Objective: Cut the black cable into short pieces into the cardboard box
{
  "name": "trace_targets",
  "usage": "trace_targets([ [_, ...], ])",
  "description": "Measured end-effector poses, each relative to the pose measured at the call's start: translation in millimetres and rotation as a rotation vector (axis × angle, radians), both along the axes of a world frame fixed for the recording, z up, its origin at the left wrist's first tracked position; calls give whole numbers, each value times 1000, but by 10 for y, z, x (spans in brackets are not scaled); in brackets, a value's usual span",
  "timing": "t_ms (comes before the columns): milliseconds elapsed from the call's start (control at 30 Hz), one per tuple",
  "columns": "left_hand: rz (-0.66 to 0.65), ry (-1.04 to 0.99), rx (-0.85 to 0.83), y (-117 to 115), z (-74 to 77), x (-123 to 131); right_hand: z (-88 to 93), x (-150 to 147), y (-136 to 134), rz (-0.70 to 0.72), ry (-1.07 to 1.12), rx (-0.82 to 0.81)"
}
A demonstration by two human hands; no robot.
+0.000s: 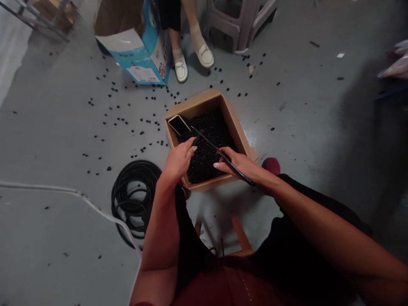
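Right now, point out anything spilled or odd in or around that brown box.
Small black pieces lie scattered across the floor, mostly beyond and left of the brown box; they resemble the black bits in it, so they look spilled. A dark-faced rectangular object, perhaps a phone, sits oddly among those bits.

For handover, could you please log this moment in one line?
left hand: over black pieces; right hand: holding black rod; cardboard box: open

Black pieces (202, 170) hide the bottom of the cardboard box (234, 123); individually they are too small for me to identify. The dark rectangle (179, 125) at the box's far-left corner I cannot identify. My right hand (232, 161) obscures part of the box's near edge.
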State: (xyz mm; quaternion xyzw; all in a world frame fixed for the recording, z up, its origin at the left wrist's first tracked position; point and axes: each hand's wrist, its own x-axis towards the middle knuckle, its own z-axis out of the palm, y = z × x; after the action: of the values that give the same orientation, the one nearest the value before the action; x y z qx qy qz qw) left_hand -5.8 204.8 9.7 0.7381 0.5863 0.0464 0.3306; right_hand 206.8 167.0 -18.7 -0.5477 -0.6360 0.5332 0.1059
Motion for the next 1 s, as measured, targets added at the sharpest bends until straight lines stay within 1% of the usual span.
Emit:
trace_targets([
  [200,-21,9,-2,-14,-46,-21,-39,2,6,8,-13,11],
  [300,-28,13,-19,-17,-64,-25,-46,-17,11,6,-79,18],
  [400,-27,-8,-48,-19,-48,-14,-81,-41,11,8,-145,40],
  [533,9,-32,-75,-21,-8,5,-139,-52,11,9,-179,97],
  [667,32,-10,-74,-20,-1,-4,-138,-41,19,41,-235,141],
  [800,13,13,-66,-23,-20,-29,-138,-45,11,77,-276,136],
  [1000,-34,69,-76,-40,-36,-61,-218,-94,-39,93,-331,122],
])
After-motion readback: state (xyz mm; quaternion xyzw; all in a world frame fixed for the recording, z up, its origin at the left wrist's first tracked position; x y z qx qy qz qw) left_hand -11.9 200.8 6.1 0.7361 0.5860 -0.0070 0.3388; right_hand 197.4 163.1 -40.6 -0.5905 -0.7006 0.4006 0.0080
